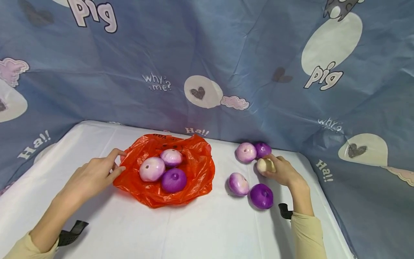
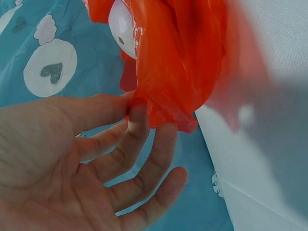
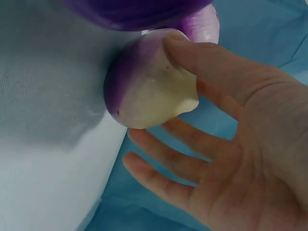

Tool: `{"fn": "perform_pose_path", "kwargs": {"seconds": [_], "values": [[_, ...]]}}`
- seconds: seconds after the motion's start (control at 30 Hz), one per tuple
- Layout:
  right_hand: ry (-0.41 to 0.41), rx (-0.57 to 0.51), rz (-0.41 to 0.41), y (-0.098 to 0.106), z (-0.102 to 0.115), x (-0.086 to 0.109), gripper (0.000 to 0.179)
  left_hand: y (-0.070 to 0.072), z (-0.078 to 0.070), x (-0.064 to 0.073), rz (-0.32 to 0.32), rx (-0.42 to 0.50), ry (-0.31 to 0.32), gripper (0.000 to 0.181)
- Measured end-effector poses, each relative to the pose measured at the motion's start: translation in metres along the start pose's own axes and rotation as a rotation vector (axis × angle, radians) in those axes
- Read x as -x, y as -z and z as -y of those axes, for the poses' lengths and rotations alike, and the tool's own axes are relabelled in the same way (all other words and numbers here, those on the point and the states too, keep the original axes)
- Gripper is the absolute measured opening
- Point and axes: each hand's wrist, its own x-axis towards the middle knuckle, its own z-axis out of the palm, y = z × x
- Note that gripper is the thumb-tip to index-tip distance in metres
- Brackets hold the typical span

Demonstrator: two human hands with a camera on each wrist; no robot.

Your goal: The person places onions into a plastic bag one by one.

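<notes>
A red plastic bag (image 1: 197,180) lies spread open on the white table, with three purple-and-white onions, one of them a darker onion (image 1: 174,180), inside. At the bag's left rim, my left hand (image 1: 93,176) pinches the plastic between thumb and forefinger; the other fingers are loosely bent in the left wrist view. On the right, my right hand (image 1: 284,172) grips a cream-and-purple onion (image 3: 149,82), thumb on one side and fingers on the other. That onion seems to be still at the table surface. Beside it are a pale onion (image 1: 246,152) and a dark purple onion (image 1: 262,149).
Nearer the front, another pale onion (image 1: 238,184) and a dark purple onion (image 1: 261,196) sit side by side, left of the right forearm. A blue printed cloth (image 1: 265,90) hangs behind the white table (image 1: 200,230) and along its sides.
</notes>
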Motion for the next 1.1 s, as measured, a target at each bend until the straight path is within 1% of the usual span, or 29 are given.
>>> {"fn": "perform_pose_path", "kwargs": {"seconds": [0.23, 0.47, 0.53, 0.63, 0.77, 0.87, 0.93, 1.0, 1.1], "values": [[-0.001, 0.017, 0.014, -0.001, 0.001, 0.0, 0.068, 0.0, 0.0, 0.0, -0.001, -0.006, -0.002, 0.047], [-0.044, 0.036, 0.051, 0.011, 0.006, 0.01, 0.074, 0.0, -0.001, -0.001, -0.016, -0.008, -0.007, 0.047], [-0.051, 0.031, 0.041, 0.016, 0.009, 0.014, 0.072, 0.0, -0.001, -0.001, -0.015, -0.009, -0.006, 0.047], [-0.04, 0.035, -0.009, 0.026, 0.019, 0.021, 0.07, 0.0, -0.002, 0.0, -0.017, -0.015, -0.005, 0.046], [0.008, 0.047, -0.092, 0.039, 0.041, 0.03, 0.071, 0.001, -0.001, 0.001, -0.022, -0.02, 0.001, 0.045], [0.07, 0.038, -0.143, 0.044, 0.065, 0.037, 0.069, 0.002, 0.0, 0.003, -0.025, -0.021, 0.003, 0.043], [0.13, 0.023, -0.161, 0.045, 0.082, 0.042, 0.064, 0.002, 0.0, 0.003, -0.03, -0.023, 0.003, 0.042], [0.207, 0.013, -0.177, 0.044, 0.098, 0.047, 0.059, 0.002, 0.0, 0.004, -0.035, -0.025, 0.0, 0.041], [0.309, 0.008, -0.18, 0.041, 0.122, 0.051, 0.058, 0.002, 0.0, 0.005, -0.04, -0.029, 0.001, 0.04]]}}
